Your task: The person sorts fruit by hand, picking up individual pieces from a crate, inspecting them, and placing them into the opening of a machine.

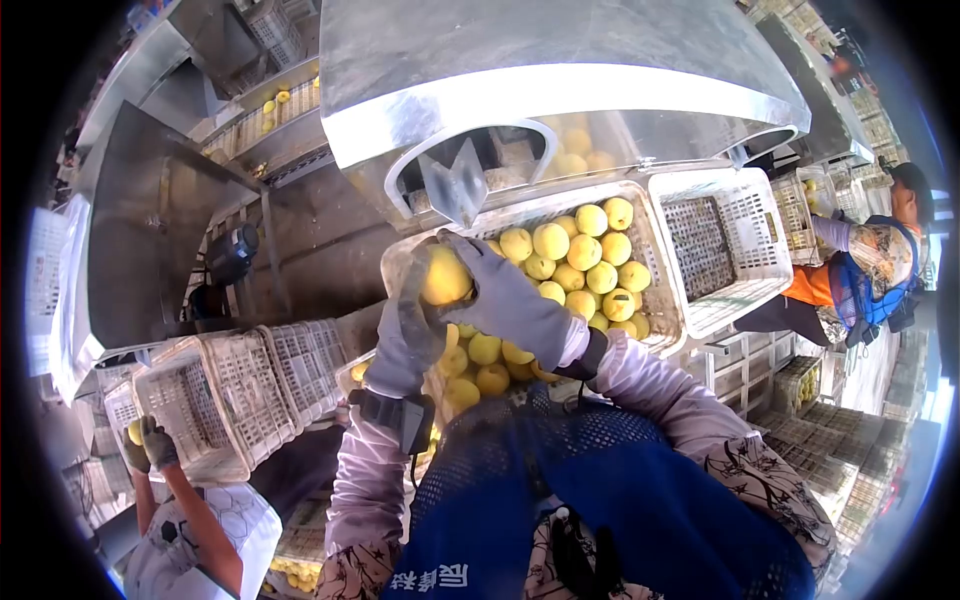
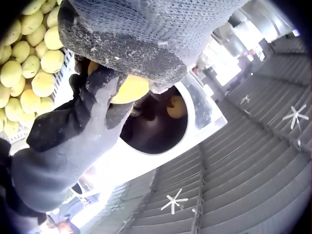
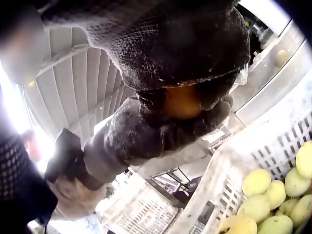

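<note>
Both my hands wear grey gloves with dark, worn palms and meet over the left end of a crate. Between them is a round yellow fruit [image 1: 446, 276], peach-like. My left hand [image 1: 402, 335] grips it from the left, while my right hand [image 1: 515, 305] has its fingers curled over the other side. In the left wrist view only a strip of the fruit [image 2: 131, 89] shows between the gloves; in the right wrist view the fruit [image 3: 183, 102] is in shadow. Beneath the hands, the white plastic crate [image 1: 665, 300] holds many similar yellow fruits [image 1: 584, 252].
A metal machine [image 1: 560, 45] with rounded openings stands just beyond the crate. To the right sits another white crate [image 1: 735, 225]. Stacked crates [image 1: 245, 385] stand at left, where a person's gloved hands [image 1: 152, 442] hold a yellow fruit. Another person [image 1: 880, 250] works at far right.
</note>
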`<state>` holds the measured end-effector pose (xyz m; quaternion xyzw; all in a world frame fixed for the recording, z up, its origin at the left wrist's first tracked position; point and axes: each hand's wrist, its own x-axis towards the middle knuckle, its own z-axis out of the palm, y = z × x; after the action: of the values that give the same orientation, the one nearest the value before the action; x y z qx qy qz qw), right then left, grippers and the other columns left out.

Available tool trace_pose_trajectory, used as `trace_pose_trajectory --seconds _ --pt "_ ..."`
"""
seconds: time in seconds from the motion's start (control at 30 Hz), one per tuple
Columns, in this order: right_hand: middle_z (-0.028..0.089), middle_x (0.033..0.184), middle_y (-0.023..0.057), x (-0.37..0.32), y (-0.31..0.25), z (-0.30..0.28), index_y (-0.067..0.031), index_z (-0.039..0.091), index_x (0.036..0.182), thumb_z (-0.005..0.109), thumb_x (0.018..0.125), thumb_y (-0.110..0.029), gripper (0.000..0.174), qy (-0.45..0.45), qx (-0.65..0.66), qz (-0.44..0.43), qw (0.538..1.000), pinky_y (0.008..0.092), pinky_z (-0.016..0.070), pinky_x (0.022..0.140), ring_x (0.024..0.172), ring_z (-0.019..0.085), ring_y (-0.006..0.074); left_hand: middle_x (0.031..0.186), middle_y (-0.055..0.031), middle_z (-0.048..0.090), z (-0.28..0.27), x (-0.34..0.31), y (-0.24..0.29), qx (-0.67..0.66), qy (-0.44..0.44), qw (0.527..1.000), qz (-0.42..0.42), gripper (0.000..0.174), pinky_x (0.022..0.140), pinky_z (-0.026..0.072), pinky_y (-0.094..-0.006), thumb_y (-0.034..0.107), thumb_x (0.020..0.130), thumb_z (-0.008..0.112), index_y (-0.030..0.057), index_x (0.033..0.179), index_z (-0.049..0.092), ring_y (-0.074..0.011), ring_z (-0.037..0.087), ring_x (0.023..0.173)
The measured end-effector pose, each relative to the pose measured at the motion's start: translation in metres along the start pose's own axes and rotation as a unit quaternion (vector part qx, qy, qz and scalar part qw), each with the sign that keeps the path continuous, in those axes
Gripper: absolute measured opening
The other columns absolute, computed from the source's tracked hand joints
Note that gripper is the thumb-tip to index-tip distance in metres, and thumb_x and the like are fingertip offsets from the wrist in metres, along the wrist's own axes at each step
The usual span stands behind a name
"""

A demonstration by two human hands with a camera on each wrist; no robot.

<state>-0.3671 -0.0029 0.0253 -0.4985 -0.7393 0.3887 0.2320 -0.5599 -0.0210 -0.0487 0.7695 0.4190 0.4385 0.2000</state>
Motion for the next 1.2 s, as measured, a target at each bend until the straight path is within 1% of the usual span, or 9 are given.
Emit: trace_pose_trajectory --seconds 0.07,0.17,0.63,0.73,0.83,0.9,0.97,1.07,1.2 --pt "0.049 0.146 0.0262 -0.002 -0.003 -0.009 -0.0035 0.026 0.159 0.086 0.077 -0.016 0.103 0.010 0.081 -0.030 0.996 0.0484 0.0483 0.108 0.133 0.051 0.0457 0.136 -0.0175 0.058 0.004 0.018 0.009 -0.014 -0.025 0.998 -0.051 0.053 0.098 0.0571 -0.0338 0.003 0.098 0.061 0.0031 0.149 0.046 -0.0203 0.063 0.119" --pt "0.051 0.144 0.0263 -0.006 -0.006 -0.012 -0.0025 0.030 0.156 0.085 0.078 -0.017 0.097 0.071 0.055 -0.041 0.995 0.0493 0.0514 0.103 0.126 0.057 0.0469 0.141 -0.0108 0.056 0.014 0.042 0.040 -0.481 0.088 0.815 -0.310 0.070 0.099 0.0568 -0.0324 -0.008 0.088 0.064 0.0053 0.153 0.044 -0.0202 0.062 0.120" --pt "0.053 0.136 0.0308 0.085 0.052 0.004 0.0046 0.039 0.148 0.085 0.079 -0.019 0.086 0.264 -0.146 -0.031 0.953 0.0500 0.0556 0.094 0.114 0.062 0.0495 0.160 -0.0172 0.040 0.025 -0.003 0.018 -0.472 0.151 0.788 -0.365 0.080 0.122 0.0368 -0.0392 -0.010 0.092 0.065 0.0009 0.161 0.028 -0.0265 0.042 0.146" --pt "0.055 0.132 0.0262 0.112 0.044 -0.002 0.0066 0.040 0.146 0.085 0.080 -0.036 0.090 0.241 -0.160 0.031 0.957 0.0487 0.0554 0.090 0.106 0.066 0.0436 0.154 -0.0195 0.047 0.035 -0.024 0.006 -0.400 0.107 0.802 -0.429 0.073 0.120 0.0387 -0.0389 0.003 0.095 0.070 0.0010 0.159 0.034 -0.0266 0.045 0.144" --pt "0.059 0.121 0.0243 0.122 0.035 -0.014 0.0052 0.049 0.139 0.083 0.080 -0.050 0.088 0.241 -0.122 0.048 0.962 0.0497 0.0547 0.084 0.097 0.066 0.0388 0.146 -0.0241 0.052 0.051 -0.020 -0.014 0.048 -0.031 0.939 -0.339 0.084 0.113 0.0438 -0.0426 0.022 0.088 0.081 -0.0031 0.154 0.037 -0.0390 0.052 0.136" --pt "0.060 0.114 0.0246 0.083 0.034 -0.042 -0.0040 0.051 0.144 0.080 0.081 -0.057 0.087 0.183 -0.188 -0.088 0.961 0.0498 0.0534 0.083 0.099 0.064 0.0376 0.149 -0.0314 0.046 0.049 0.012 -0.007 -0.059 -0.112 0.860 -0.495 0.083 0.115 0.0401 -0.0465 0.029 0.087 0.080 0.0044 0.154 0.037 -0.0445 0.041 0.142" --pt "0.060 0.116 0.0261 0.062 -0.004 -0.065 -0.0092 0.050 0.146 0.079 0.085 -0.047 0.077 0.164 0.092 0.122 0.975 0.0490 0.0521 0.089 0.105 0.062 0.0394 0.150 -0.0341 0.039 0.105 -0.039 -0.070 0.205 -0.087 0.925 -0.307 0.083 0.106 0.0472 -0.0509 0.033 0.086 0.079 0.0076 0.154 0.039 -0.0502 0.047 0.131" --pt "0.065 0.115 0.0240 0.006 0.059 -0.041 0.0073 0.048 0.139 0.087 0.082 -0.034 0.080 0.075 -0.087 0.156 0.981 0.0439 0.0541 0.084 0.099 0.067 0.0361 0.143 -0.0334 0.044 0.118 -0.033 -0.085 0.401 -0.172 0.861 -0.262 0.079 0.098 0.0513 -0.0495 0.035 0.086 0.077 0.0087 0.152 0.043 -0.0503 0.060 0.113" --pt "0.066 0.108 0.0183 0.004 0.153 0.018 0.0024 0.053 0.137 0.080 0.085 -0.030 0.067 0.106 -0.212 0.005 0.972 0.0408 0.0530 0.079 0.095 0.066 0.0315 0.133 -0.0276 0.052 0.110 -0.013 -0.086 0.444 -0.279 0.806 -0.273 0.067 0.080 0.0569 -0.0412 0.035 0.087 0.073 0.0120 0.146 0.049 -0.0388 0.064 0.106"
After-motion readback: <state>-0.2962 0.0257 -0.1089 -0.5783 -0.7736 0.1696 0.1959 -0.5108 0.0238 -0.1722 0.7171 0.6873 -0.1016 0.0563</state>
